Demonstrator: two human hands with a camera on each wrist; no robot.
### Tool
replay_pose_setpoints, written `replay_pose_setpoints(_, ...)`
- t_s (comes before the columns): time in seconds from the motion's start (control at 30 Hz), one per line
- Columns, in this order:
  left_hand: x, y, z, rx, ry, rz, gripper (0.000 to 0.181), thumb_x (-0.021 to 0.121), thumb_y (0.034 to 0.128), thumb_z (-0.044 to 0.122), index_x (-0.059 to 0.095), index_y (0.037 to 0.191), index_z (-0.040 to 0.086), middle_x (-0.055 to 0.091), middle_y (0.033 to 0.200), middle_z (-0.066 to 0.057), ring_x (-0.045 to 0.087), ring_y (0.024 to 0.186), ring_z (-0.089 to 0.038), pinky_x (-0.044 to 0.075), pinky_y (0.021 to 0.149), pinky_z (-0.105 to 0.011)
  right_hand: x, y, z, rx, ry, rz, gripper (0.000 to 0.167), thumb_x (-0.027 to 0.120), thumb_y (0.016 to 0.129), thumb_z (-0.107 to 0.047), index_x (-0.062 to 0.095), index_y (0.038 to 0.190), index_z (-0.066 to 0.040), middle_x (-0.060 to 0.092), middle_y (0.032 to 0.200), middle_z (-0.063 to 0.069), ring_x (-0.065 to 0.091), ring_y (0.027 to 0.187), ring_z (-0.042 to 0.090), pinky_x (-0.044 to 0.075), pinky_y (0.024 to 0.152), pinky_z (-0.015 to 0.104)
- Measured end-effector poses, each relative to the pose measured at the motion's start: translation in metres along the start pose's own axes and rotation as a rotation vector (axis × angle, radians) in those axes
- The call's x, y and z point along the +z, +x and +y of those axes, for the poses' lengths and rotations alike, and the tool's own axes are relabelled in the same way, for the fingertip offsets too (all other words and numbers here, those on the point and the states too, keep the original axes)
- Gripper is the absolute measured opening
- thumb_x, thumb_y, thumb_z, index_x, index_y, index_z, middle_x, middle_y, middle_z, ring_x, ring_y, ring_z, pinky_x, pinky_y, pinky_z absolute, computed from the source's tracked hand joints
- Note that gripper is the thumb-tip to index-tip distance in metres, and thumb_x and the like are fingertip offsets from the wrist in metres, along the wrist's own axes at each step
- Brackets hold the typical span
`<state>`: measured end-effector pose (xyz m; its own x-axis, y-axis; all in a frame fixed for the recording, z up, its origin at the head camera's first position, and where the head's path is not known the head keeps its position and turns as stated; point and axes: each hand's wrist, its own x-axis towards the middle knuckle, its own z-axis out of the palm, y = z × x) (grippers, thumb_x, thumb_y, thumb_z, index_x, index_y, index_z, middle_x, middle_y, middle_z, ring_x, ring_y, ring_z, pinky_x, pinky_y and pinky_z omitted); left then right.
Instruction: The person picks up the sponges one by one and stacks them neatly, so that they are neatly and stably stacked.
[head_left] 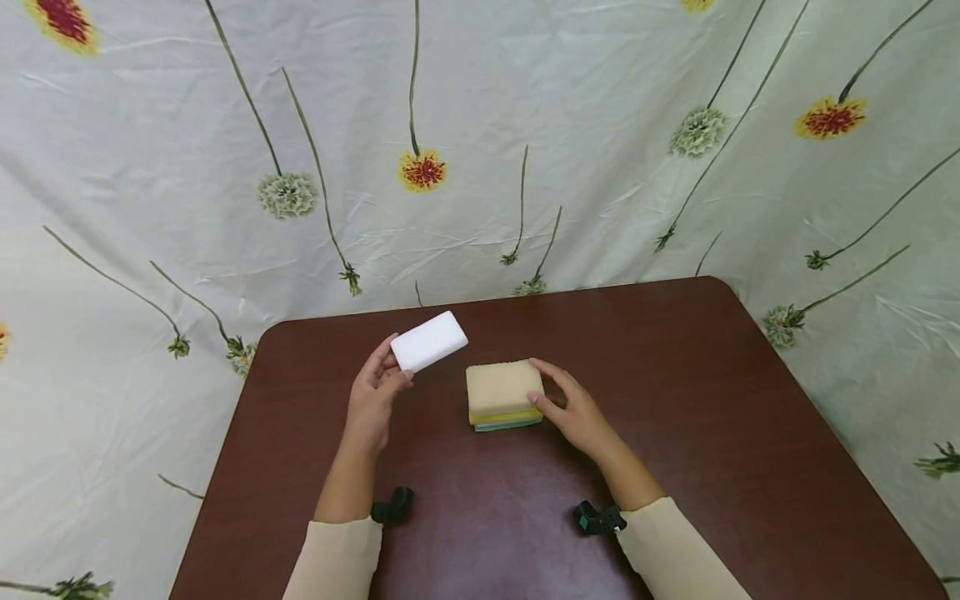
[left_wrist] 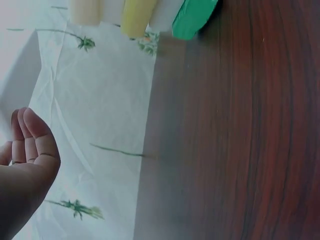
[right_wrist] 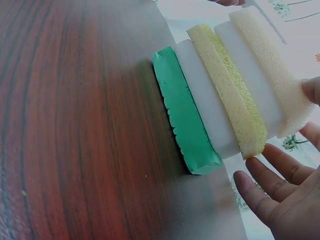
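My left hand holds a white sponge block by its left end, tilted and raised above the table, apart from the stack. To its right stands a layered stack. From the bottom it has a green block, a white block, a yellow sponge, a second white block and a cream sponge on top. My right hand pinches the right end of the cream sponge between thumb and index finger. Its other fingers extend beside the lower layers.
The stack stands on a dark red-brown table with rounded far corners. Behind and beside the table hangs a white cloth printed with flowers. Each wrist wears a small black device, the left one and the right one.
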<state>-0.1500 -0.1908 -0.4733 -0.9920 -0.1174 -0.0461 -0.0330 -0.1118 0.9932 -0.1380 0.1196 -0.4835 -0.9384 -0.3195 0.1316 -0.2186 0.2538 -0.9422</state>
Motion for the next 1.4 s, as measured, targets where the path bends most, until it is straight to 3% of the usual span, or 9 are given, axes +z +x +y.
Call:
replay_pose_setpoints(0.47, 0.019, -0.007, -0.007, -0.030, 0.152, -0.161, 0.064, 0.060, 0.0957, 0.002, 0.043, 0.154, 0.023, 0.055, 0.130, -0.009, 0.056, 0.115, -0.017, 0.049, 0.092, -0.018, -0.002, 0.000, -0.003, 0.017, -0.006, -0.004, 0.054, 0.062, 0.100, -0.011, 0.045, 0.152, -0.007, 0.043, 0.155, 0.020, 0.038, 0.146, 0.039, 0.044, 0.109, 0.057)
replay_pose_setpoints(0.87, 0.038, -0.010, -0.012, -0.021, 0.292, -0.262, 0.067, 0.068, 0.0926, 0.008, 0.045, 0.153, 0.021, 0.057, 0.134, -0.015, 0.056, 0.120, -0.028, 0.050, 0.090, -0.023, -0.002, 0.000, -0.004, 0.018, -0.009, -0.014, 0.055, 0.062, 0.101, -0.012, 0.044, 0.153, -0.011, 0.042, 0.155, 0.021, 0.043, 0.141, 0.039, 0.047, 0.104, 0.056)
replay_pose_setpoints(1.03, 0.043, -0.011, -0.015, -0.002, 0.282, -0.294, 0.065, 0.069, 0.0928, 0.010, 0.046, 0.152, 0.022, 0.052, 0.137, -0.013, 0.059, 0.115, -0.032, 0.051, 0.088, -0.025, -0.001, 0.001, -0.002, -0.002, 0.002, -0.010, 0.056, 0.063, 0.100, -0.011, 0.045, 0.152, -0.008, 0.042, 0.155, 0.021, 0.042, 0.141, 0.040, 0.045, 0.106, 0.060)
replay_pose_setpoints(1.17, 0.045, -0.010, -0.016, -0.009, 0.279, -0.301, 0.064, 0.069, 0.0931, 0.011, 0.047, 0.152, 0.024, 0.044, 0.144, -0.009, 0.062, 0.108, -0.030, 0.052, 0.087, -0.025, 0.000, 0.005, 0.020, -0.019, 0.001, -0.006, 0.057, 0.065, 0.099, -0.015, 0.044, 0.153, -0.012, 0.043, 0.156, 0.017, 0.040, 0.144, 0.037, 0.045, 0.107, 0.060)
replay_pose_setpoints(1.27, 0.047, -0.010, -0.017, -0.022, 0.284, -0.314, 0.064, 0.069, 0.0933, 0.012, 0.047, 0.152, 0.024, 0.040, 0.150, -0.006, 0.061, 0.111, -0.032, 0.052, 0.088, -0.027, 0.000, 0.008, 0.036, -0.017, -0.019, -0.003, 0.058, 0.066, 0.099, -0.021, 0.045, 0.153, -0.021, 0.044, 0.155, 0.012, 0.040, 0.144, 0.033, 0.046, 0.107, 0.055)
replay_pose_setpoints(1.4, 0.050, -0.010, -0.020, -0.029, 0.277, -0.336, 0.064, 0.069, 0.0934, 0.011, 0.047, 0.152, 0.025, 0.038, 0.151, -0.006, 0.060, 0.115, -0.037, 0.053, 0.088, -0.029, 0.000, 0.008, 0.037, -0.014, -0.035, 0.004, 0.059, 0.068, 0.098, -0.023, 0.046, 0.153, -0.023, 0.047, 0.153, 0.012, 0.043, 0.142, 0.031, 0.047, 0.107, 0.054)
